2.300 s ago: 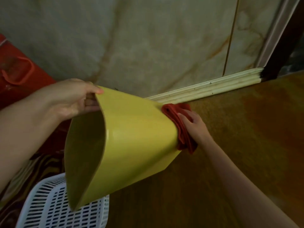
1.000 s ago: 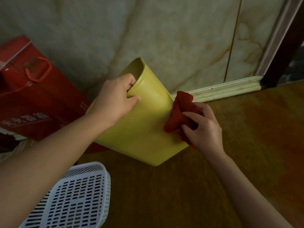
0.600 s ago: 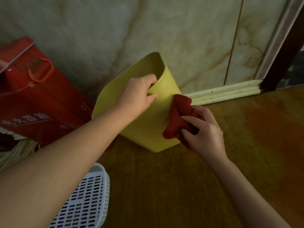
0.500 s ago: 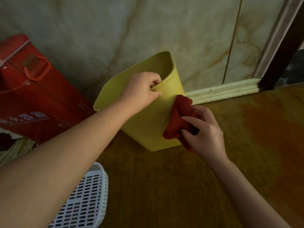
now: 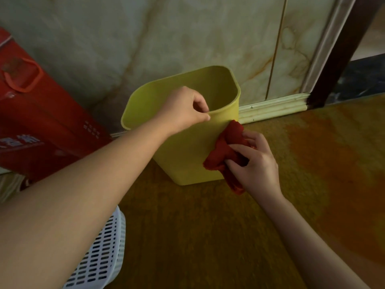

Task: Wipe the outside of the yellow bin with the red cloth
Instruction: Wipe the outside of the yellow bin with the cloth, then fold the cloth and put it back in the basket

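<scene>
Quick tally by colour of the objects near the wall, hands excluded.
Yellow: 1, the yellow bin
Red: 2, the red cloth and the red box
White: 1, the white basket
Total: 4

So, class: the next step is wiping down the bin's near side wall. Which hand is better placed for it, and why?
The right hand: it already holds the red cloth against the yellow bin. The left hand is pinching the rim, steadying it.

Bin (image 5: 187, 155) — smooth plastic; cloth (image 5: 227, 151) — soft, matt fabric.
</scene>
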Tool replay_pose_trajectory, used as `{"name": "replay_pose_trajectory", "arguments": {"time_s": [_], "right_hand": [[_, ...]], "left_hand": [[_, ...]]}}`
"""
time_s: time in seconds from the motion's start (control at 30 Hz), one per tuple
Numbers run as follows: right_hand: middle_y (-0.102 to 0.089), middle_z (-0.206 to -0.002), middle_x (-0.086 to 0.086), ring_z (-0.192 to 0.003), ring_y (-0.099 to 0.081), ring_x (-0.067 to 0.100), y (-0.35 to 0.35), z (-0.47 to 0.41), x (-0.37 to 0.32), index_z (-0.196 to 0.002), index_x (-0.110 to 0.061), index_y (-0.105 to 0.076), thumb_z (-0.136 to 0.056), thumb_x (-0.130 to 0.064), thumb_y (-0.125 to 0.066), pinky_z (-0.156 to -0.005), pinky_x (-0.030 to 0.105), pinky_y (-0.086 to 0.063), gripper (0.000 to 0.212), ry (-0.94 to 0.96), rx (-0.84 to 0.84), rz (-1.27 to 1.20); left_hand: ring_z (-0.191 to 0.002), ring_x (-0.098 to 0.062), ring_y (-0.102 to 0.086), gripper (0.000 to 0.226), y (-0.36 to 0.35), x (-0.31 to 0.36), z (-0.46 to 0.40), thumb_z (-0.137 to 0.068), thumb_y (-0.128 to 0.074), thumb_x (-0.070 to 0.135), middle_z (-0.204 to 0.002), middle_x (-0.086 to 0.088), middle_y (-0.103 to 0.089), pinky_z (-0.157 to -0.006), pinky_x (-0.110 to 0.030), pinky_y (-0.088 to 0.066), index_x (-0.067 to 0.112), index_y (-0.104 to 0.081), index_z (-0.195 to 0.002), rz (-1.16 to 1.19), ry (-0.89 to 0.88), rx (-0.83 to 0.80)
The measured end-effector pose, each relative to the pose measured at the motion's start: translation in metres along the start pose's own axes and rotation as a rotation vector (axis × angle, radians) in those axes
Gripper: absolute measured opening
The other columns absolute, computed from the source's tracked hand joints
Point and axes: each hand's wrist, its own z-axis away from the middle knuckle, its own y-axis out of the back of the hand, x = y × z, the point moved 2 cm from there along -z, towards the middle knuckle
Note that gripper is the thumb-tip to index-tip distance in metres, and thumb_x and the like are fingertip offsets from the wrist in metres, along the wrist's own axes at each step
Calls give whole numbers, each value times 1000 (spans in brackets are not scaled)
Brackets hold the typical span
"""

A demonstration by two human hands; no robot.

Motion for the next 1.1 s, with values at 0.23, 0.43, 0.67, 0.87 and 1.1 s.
{"name": "replay_pose_trajectory", "arguments": {"time_s": [0.23, 0.43, 0.67, 0.87, 1.1], "right_hand": [[-50, -128, 5, -114, -52, 22, 8, 21, 10, -102, -18, -71, -72, -22, -72, -77, 41, -55, 30, -23, -37, 60], [-51, -128, 3, -113, -52, 19, 5, 28, -5, -103, -20, -70, -73, -25, -72, -77, 44, -56, 31, -4, -66, 56], [-56, -123, 3, -111, -56, 22, -21, 51, -56, -101, -21, -71, -71, -24, -70, -77, 41, -55, 31, 140, -183, -20], [-46, -126, 1, -119, -44, 10, -44, 64, -90, -113, -25, -62, -67, -22, -77, -93, 18, -42, 48, 232, -366, -150], [-63, -106, 3, -90, -63, 8, -61, 41, -126, -106, -31, -47, -72, 6, -69, -82, 22, -53, 55, -140, -538, -712]], "left_hand": [[-73, 3, -60, 22, -8, -15, 29, -68, -74, 11, -74, 17, -63, -69, -8, -47, 23, -70, -85, 209, 43, -109], [-84, -1, -65, 16, -3, -23, 97, -76, -62, 22, -89, 11, -69, -76, -15, -51, 26, -65, -91, 481, 48, 349], [-98, -12, -63, 21, -51, -50, 163, -73, -64, 39, -99, 6, -72, -93, -35, -47, 32, -69, -92, 963, 675, -207], [-75, -11, -64, 34, -28, -73, 187, -78, -60, 3, -86, 2, -69, -64, -26, -52, 21, -62, -107, 1081, 728, -144], [-75, -12, -60, 37, 20, -106, 210, -78, -54, -7, -85, 2, -67, -67, -24, -49, 20, -63, -101, 1086, 730, -131]]}}
